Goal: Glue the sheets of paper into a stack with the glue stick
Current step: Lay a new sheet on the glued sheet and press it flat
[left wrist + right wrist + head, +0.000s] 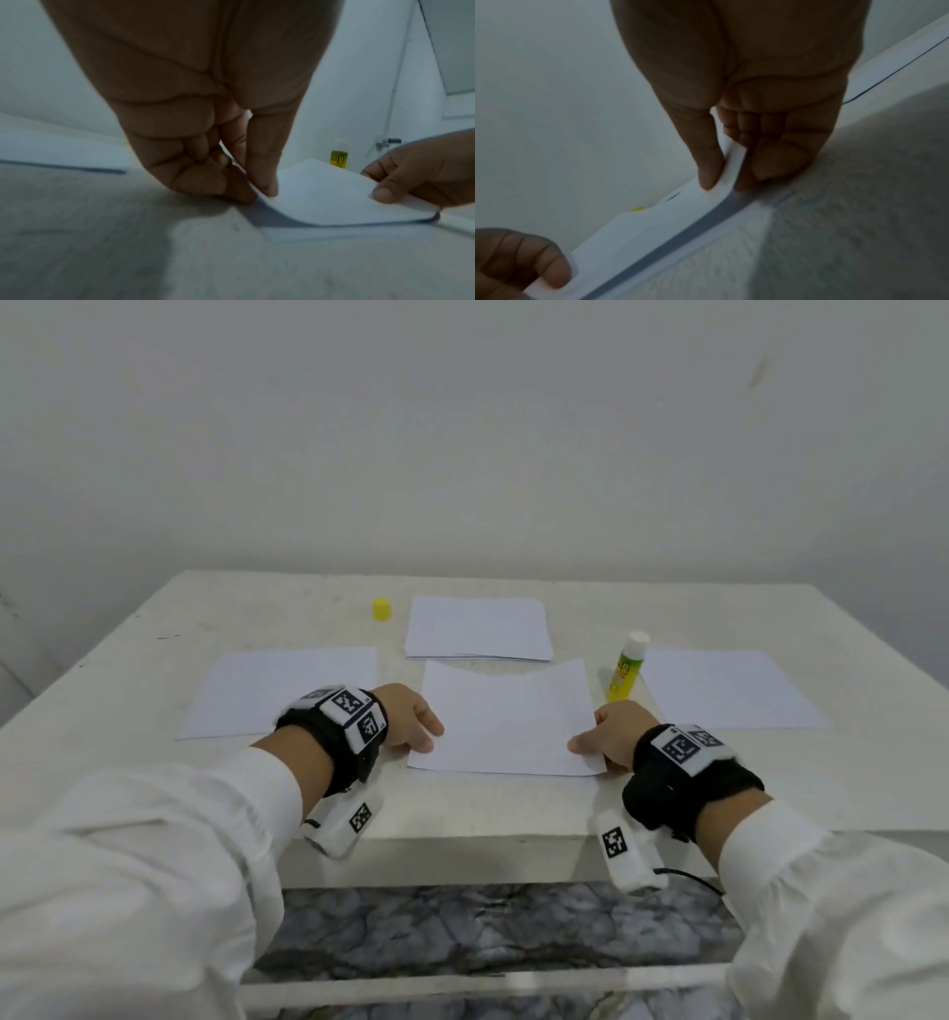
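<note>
Both hands hold one white sheet of paper just above the table near its front edge. My left hand pinches its left edge between thumb and fingers. My right hand pinches its right edge. The sheet bows a little, and its near edge hovers over another sheet lying flat under it. An uncapped glue stick, yellow-green with a white top, stands upright right of the held sheet. Its yellow cap stands at the back left.
A small stack of white sheets lies at the back centre. Single sheets lie flat at the left and right. The white table meets a plain wall behind; its front edge is below my wrists.
</note>
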The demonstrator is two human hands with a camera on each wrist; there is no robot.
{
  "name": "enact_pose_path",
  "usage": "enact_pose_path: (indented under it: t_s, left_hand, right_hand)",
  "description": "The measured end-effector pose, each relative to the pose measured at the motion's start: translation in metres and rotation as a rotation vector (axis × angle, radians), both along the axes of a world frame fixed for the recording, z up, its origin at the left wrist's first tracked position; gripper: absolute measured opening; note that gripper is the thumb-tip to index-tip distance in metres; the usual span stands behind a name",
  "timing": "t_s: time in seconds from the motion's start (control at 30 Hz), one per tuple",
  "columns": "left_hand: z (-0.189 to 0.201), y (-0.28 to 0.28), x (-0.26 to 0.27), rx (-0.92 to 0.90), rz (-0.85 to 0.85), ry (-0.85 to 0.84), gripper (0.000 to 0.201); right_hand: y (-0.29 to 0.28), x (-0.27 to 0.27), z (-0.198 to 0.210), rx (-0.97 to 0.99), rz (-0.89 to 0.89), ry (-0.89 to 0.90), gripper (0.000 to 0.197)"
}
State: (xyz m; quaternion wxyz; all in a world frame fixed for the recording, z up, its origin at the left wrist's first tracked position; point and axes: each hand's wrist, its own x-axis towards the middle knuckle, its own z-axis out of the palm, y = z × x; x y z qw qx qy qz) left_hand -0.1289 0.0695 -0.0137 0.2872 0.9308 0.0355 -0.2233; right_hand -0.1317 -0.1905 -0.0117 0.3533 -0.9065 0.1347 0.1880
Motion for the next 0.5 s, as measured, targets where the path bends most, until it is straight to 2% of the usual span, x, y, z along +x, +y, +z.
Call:
enact_pose_path:
  t_s: [0.07,0.23,0.5]
  left_hand:
    - [-0.0002,0.0001,0.0012,0.02,-0.011,0.009,0.019]
    - [0.001,0.0008,0.0039,0.037,-0.045,0.017,0.019]
    - [-0.0033,0.0046,0.0084,0.013,-0.073,0.02,0.02]
  right_hand:
    - [0.002,0.0015,-0.0008,0.032,-0.022,0.031,0.025]
    - [-0.0005,0.0054,-0.0031,0.025,-0.022,0.065,0.036]
    - [-0.0033,0.0105,-0.0074,0.006,-0.011,0.065,0.021]
